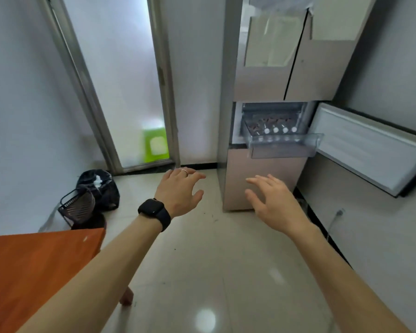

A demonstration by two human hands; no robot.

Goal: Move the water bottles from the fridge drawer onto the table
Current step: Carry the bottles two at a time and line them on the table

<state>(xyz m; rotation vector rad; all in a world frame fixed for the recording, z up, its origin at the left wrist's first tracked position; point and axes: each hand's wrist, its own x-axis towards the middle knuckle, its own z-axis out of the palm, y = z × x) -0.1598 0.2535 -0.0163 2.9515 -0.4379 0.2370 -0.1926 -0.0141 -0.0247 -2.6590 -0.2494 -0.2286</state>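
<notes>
Several water bottles (276, 130) with white caps lie side by side in a clear pulled-out fridge drawer (283, 147), far ahead on the right. The orange table (34, 267) fills the lower left corner. My left hand (180, 188), with a black watch on the wrist and a ring, reaches forward with spread fingers and holds nothing. My right hand (274, 200) stretches forward too, fingers relaxed and apart, holding nothing. Both hands hang over the floor, well short of the drawer.
The beige fridge (262, 183) stands ahead on the right with its lower door (370, 150) swung open to the right. A black bin bag (99, 188) and a dark wire basket (77, 205) sit on the floor beside the table. A frosted glass door (120, 80) is ahead on the left.
</notes>
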